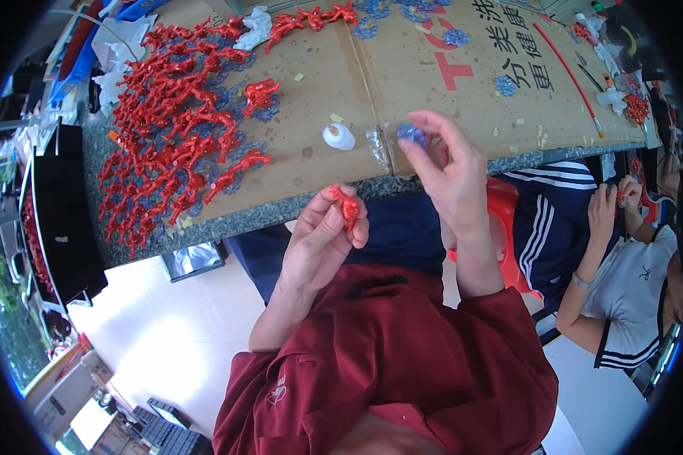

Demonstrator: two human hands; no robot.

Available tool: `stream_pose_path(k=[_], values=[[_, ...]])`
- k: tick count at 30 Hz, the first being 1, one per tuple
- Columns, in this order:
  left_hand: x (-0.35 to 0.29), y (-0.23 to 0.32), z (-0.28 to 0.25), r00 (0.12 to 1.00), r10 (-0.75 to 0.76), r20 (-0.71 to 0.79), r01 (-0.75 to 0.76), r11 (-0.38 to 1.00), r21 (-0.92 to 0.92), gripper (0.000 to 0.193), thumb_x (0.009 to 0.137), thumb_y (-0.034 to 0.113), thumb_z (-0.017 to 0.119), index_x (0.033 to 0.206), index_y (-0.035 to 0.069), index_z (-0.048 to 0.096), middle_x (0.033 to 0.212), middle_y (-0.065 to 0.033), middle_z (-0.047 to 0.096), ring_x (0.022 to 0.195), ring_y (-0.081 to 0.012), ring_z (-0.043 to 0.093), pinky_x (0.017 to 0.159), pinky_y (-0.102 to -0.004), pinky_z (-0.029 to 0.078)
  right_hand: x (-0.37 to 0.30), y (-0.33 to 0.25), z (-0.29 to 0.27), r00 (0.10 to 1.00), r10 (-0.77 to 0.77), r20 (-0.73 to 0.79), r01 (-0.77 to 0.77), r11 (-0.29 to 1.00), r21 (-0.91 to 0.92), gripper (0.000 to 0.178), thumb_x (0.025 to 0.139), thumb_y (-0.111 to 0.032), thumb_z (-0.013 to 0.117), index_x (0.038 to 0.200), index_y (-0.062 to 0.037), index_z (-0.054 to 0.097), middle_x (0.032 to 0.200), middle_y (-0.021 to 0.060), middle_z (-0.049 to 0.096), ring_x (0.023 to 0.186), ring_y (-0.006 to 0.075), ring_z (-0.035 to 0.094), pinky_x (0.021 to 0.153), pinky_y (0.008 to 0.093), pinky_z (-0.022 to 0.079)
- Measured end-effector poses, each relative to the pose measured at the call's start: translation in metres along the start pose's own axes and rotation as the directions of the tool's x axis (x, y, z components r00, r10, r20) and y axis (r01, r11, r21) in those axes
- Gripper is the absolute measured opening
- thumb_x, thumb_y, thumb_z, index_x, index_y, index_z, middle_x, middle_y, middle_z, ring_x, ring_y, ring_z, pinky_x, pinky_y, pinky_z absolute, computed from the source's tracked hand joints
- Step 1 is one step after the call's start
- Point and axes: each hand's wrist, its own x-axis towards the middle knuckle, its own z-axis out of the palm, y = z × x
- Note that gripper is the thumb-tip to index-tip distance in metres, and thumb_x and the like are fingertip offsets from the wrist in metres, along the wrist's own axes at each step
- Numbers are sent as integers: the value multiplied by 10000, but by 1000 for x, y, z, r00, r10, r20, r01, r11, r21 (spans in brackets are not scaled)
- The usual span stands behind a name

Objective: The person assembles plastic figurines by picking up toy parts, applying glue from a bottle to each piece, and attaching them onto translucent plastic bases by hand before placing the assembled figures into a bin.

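Observation:
My left hand (319, 231) pinches a small glossy red figurine (347, 208) just in front of the table's near edge. Up and to the right, my right hand (457, 167) holds a translucent blue-purple piece (413, 136) between thumb and fingertips, over the cardboard. The two pieces are apart. Between the hands, farther back, a small white squeeze bottle (339, 137) with a tan tip rests on the cardboard sheet (296, 163). A crowd of red figurines (171, 125) covers the left side, many standing on blue translucent pieces (252, 148).
More blue pieces (456, 37) lie at the back. A long red rod (569, 80) lies at the right. A black box-shaped object (68, 205) is beside the table's left end. At right, a co-worker's hands (615, 201) hold something small. Crumpled white plastic (256, 28) lies among the figurines.

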Motion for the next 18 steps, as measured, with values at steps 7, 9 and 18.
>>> stream_pose_path(k=[7, 9, 18], values=[[3, -1, 1, 978, -148, 145, 145, 989, 30, 277, 891, 192, 521, 1122, 40, 504, 886, -87, 531, 706, -137, 496, 607, -247, 401, -28, -13, -1, 942, -35, 334, -43, 974, 224, 294, 759, 36, 590, 1047, -21, 597, 1007, 107, 630, 811, 131, 612, 672, 230, 476], [2, -2, 0, 976, -151, 155, 149, 988, 30, 279, 890, 195, 522, 1120, 37, 506, 870, -83, 525, 699, -134, 488, 605, -244, 396, -29, -11, -2, 903, -145, 405, 46, 969, 244, 349, 772, 51, 571, 1115, -11, 568, 1088, 129, 605, 914, 159, 601, 771, 258, 474], [-1, 1, -4, 986, -15, 164, -9, 990, 143, 217, 879, 165, 539, 1048, 30, 524, 888, -85, 528, 717, -118, 489, 626, -223, 402, -34, 5, -3, 807, -6, 591, -462, 617, 637, 288, 761, 41, 629, 1044, 30, 572, 903, 80, 615, 819, 118, 593, 736, 232, 481]])
